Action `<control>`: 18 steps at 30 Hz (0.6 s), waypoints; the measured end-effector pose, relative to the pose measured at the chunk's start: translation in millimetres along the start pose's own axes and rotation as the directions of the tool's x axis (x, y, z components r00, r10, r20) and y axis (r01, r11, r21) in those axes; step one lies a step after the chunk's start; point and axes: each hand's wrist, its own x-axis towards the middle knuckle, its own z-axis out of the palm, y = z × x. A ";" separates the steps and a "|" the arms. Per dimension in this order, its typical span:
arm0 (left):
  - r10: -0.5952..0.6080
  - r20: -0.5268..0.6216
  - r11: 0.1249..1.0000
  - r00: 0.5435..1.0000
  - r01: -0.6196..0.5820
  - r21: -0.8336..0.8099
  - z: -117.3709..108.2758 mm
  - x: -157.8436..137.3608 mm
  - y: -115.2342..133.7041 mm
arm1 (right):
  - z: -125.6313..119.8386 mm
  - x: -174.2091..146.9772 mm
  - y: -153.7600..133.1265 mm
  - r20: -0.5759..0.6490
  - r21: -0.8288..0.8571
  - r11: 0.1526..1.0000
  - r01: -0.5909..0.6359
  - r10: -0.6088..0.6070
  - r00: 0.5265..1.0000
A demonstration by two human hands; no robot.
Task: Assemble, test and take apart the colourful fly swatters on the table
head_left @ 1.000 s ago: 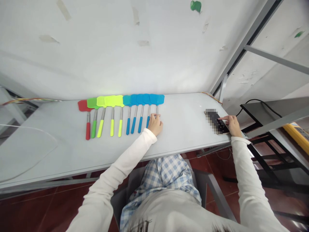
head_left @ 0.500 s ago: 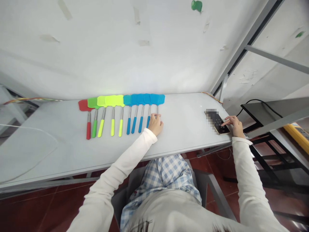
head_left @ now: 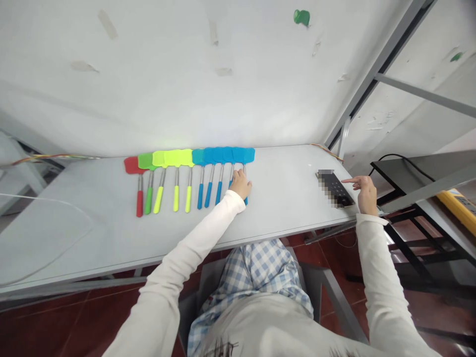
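Fly swatters with telescopic metal shafts lie side by side, heads overlapping: one red (head_left: 139,196), one green (head_left: 149,193), several yellow (head_left: 176,191) and several blue (head_left: 219,154). At the right end of the row, my left hand (head_left: 241,185) has its fingers curled over the shaft and grip of the last blue fly swatter (head_left: 248,155); part of its blue grip shows beside the hand. My right hand (head_left: 367,194) is beside a dark smartphone (head_left: 340,191), index finger stretched out just off its right edge. A keypad shows on the partly blurred screen.
The light grey table (head_left: 286,198) stands against a white wall with tape scraps. Thin wires (head_left: 55,157) run along its back left, and a white cable (head_left: 48,198) crosses the left side. A metal frame (head_left: 357,109) and a black stand (head_left: 409,173) are at the right.
My right index finger has lifted off the phone screen and moved right and up. My left hand has shifted slightly, uncovering part of the last blue grip. The view has tilted a little.
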 end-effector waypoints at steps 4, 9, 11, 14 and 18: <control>-0.014 0.031 0.998 0.999 0.012 0.063 -2.2 18.0 2.0 | 6.0 -10.0 -47.7 0.083 -0.099 0.961 0.260 -0.252 0.964; 0.043 0.072 0.997 0.997 -0.047 0.055 -10.8 14.9 5.0 | 33.1 -18.7 -89.5 0.236 -0.072 0.881 0.467 -0.440 0.867; 0.161 0.087 0.986 0.983 -0.164 0.035 -20.6 8.2 5.8 | 49.3 -22.2 -101.4 0.265 -0.072 0.844 0.532 -0.498 0.826; 0.326 0.086 0.940 0.941 -0.333 0.078 -42.3 -2.7 5.9 | 77.3 -27.7 -119.6 0.296 -0.122 0.770 0.626 -0.573 0.764; 0.403 0.057 0.890 0.913 -0.406 0.205 -69.4 -13.4 2.3 | 115.1 -31.5 -143.7 0.300 -0.204 0.685 0.699 -0.636 0.711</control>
